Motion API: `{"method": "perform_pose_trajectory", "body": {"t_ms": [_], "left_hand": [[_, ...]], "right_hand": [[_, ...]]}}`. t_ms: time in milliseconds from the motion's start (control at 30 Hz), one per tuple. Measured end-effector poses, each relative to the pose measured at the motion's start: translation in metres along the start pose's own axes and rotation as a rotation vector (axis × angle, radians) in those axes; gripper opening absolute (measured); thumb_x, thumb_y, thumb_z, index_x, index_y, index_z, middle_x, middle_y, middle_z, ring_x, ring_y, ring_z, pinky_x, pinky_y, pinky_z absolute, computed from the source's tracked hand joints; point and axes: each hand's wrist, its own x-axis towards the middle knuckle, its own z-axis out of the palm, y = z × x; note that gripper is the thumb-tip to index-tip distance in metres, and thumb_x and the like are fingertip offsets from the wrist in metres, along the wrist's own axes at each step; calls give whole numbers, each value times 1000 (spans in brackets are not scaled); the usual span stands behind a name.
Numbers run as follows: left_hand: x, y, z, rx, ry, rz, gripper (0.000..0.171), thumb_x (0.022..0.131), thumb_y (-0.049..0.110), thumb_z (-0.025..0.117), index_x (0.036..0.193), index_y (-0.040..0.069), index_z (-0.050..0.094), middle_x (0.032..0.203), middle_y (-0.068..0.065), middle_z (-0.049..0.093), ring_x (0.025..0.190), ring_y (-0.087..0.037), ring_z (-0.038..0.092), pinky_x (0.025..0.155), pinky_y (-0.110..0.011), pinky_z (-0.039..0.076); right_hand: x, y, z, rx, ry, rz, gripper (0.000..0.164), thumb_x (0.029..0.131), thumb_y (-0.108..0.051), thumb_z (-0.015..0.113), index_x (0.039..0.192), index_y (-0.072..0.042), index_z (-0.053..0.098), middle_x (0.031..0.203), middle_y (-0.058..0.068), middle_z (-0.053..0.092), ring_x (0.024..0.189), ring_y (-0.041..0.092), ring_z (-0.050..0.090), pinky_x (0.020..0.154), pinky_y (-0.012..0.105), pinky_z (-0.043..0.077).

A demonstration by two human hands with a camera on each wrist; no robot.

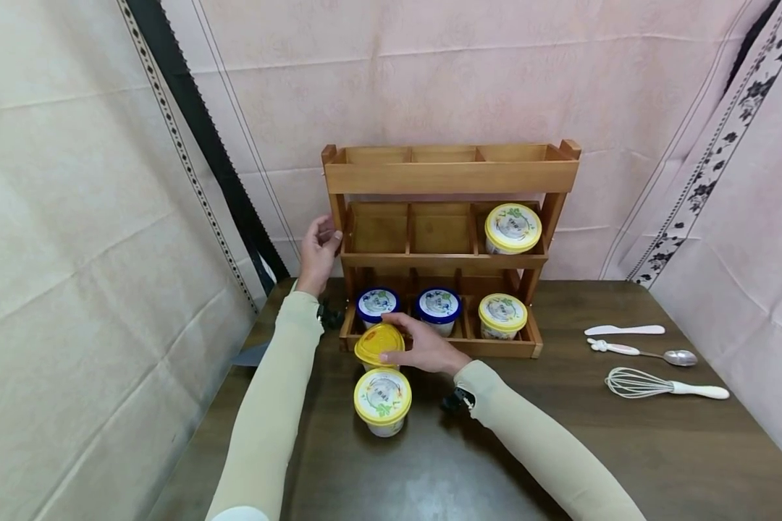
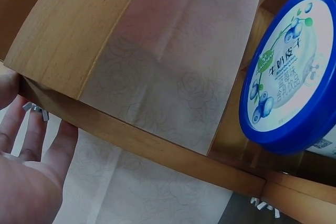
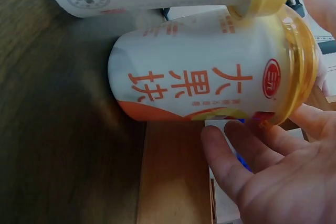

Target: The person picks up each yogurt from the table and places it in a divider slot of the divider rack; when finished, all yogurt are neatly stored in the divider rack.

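In the head view, the left arm [image 1: 276, 409] stretches forward from the bottom edge, and the left hand [image 1: 319, 255] is raised at the outer side of the wooden rack [image 1: 452, 179], its bent fingers against the left upright [image 1: 336, 206]. The right arm [image 1: 544, 441] slants in from the lower right. Its right hand [image 1: 426, 347] points leftward, thumb and fingers parted around the lid of the plain-lidded cup [image 1: 378, 346], pinching it. That cup is in front of the rack's bottom tier, just behind the label-lidded cup [image 1: 382, 398], which stands upright on the desk [image 1: 423, 477].

In the left wrist view, the left hand grips the upright: the thumb lies to one side of the wood, the fingers reach along the other, near a wing nut [image 2: 35, 109]. A blue-lidded cup [image 2: 291, 72] sits in the rack well apart from the hand.

In the right wrist view, the fingers meet the plain-lidded cup near its lid, and the thumb shows opposite, partly cropped. Whether the cup's base touches the desk cannot be told.
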Motion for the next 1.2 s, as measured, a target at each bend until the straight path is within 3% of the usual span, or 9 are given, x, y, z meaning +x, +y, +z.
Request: {"method": "perform_pose_trajectory", "body": {"t_ms": [233, 500, 733, 933, 1200], "left_hand": [[0, 0, -1, 11, -6, -5, 40, 98, 25, 63, 136, 29, 54, 135, -2, 56, 123, -19, 53, 104, -40, 47], [0, -2, -1, 10, -5, 1, 39, 98, 24, 63, 135, 30, 55, 133, -1, 56, 123, -18, 53, 105, -40, 48], [0, -1, 1, 7, -2, -10, 39, 97, 25, 64, 134, 31, 55, 134, -1, 56, 124, -17, 53, 106, -38, 47], [0, 0, 1, -5, 4, -4, 39, 97, 24, 64, 135, 29, 55, 133, -1, 56, 123, -18, 53, 105, -38, 48], [0, 0, 1, -3, 6, -8, 38, 98, 22, 63, 135, 28, 55, 133, -2, 56, 123, -19, 53, 106, -37, 47]], "right_hand": [[3, 2, 3, -23, -25, 52, 85, 77, -58, 78, 149, -37, 37, 150, -9, 44, 127, 16, 51, 112, 47, 41], [3, 2, 2, -3, -2, 24, 89, 75, -56, 81, 149, -27, 41, 143, -7, 51, 121, 19, 53, 108, 49, 44], [0, -4, -4, 28, 13, 18, 87, 75, -55, 81, 148, -31, 42, 146, -10, 48, 127, 19, 51, 109, 48, 44], [-3, -12, -13, 9, 52, -49, 88, 76, -54, 81, 149, -25, 42, 148, -10, 46, 130, 21, 50, 110, 48, 43], [-10, -27, -34, 15, 102, -110, 82, 78, -48, 82, 148, -33, 42, 143, -9, 50, 124, 20, 53, 102, 47, 50]]}}
